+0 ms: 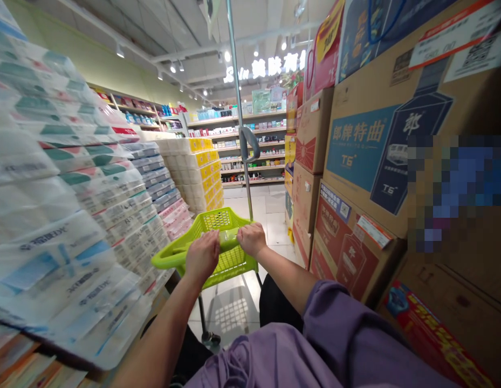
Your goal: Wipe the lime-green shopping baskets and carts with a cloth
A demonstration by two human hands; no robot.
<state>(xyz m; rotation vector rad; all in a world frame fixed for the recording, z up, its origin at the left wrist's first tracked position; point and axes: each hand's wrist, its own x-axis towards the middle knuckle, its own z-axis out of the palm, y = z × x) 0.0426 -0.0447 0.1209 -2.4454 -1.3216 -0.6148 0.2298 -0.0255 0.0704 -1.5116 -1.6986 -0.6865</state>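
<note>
A lime-green shopping cart [234, 264] stands right in front of me, with a plastic mesh basket on dark legs and casters. My left hand [204, 256] is wrapped round the left part of its handle. Closer to the pole side, my right hand [252, 238] grips the same handle, fingers curled over it. Between the two hands a short stretch of the green handle [228, 239] shows. A tall metal pole [236, 81] with a grey hook [249, 144] rises at the cart's right side. What I see of the basket holds no goods.
Wrapped tissue packs [72, 253] are piled high along the left. Stacked liquor cartons [363, 134] line the right, making a narrow aisle of tiled floor [274, 207]. Yellow-and-white paper packs [193, 170] stand farther on, before shelves [254, 129] of small goods.
</note>
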